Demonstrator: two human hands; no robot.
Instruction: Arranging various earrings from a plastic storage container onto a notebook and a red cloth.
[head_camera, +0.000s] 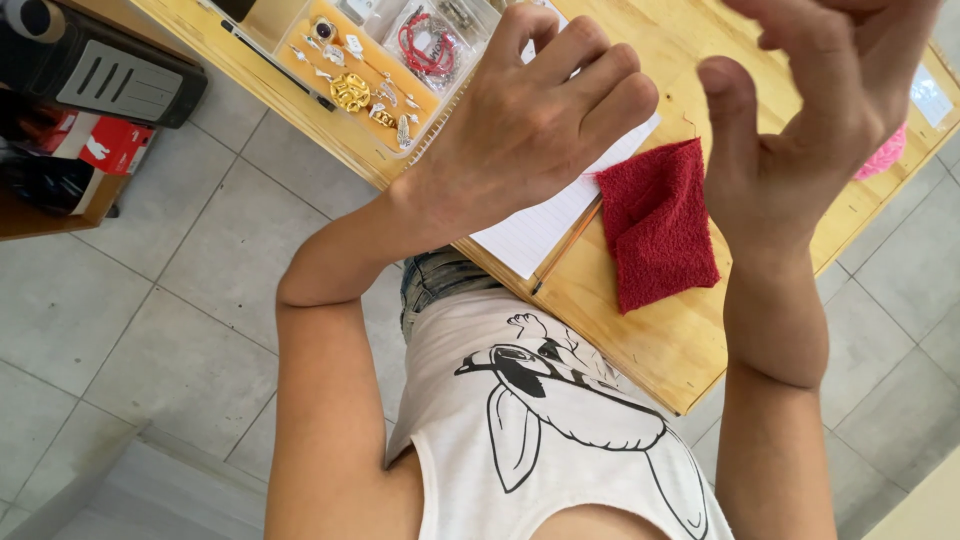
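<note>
The fingers (560, 75) of the left hand (530, 130) are spread and loosely curved, palm turned down, with nothing seen in their grasp. They hover over a sheet of lined white paper (540, 225) and the near edge of a clear plastic tray (420, 130). The right hand (810, 130) is raised nearer the camera, its thumb (725, 110) standing up and its other fingers bent and blurred at the top edge of the frame; whether they pinch anything I cannot tell. A thin red thread (690, 125) shows just beside the thumb, above a folded red cloth (660, 225).

The cloth lies flat on the wooden surface (680, 340), between the two wrists, its left corner touching the paper. A pencil (567, 245) lies along the paper's lower edge. The tray holds small silver and gold trinkets (355, 85) on an orange lining, and a coil of red cord (425, 50) in the next compartment. Something pink (885, 152) peeks from behind the right hand. A black case (110, 70) sits on a low shelf at far left, above the grey tiled floor (170, 330).
</note>
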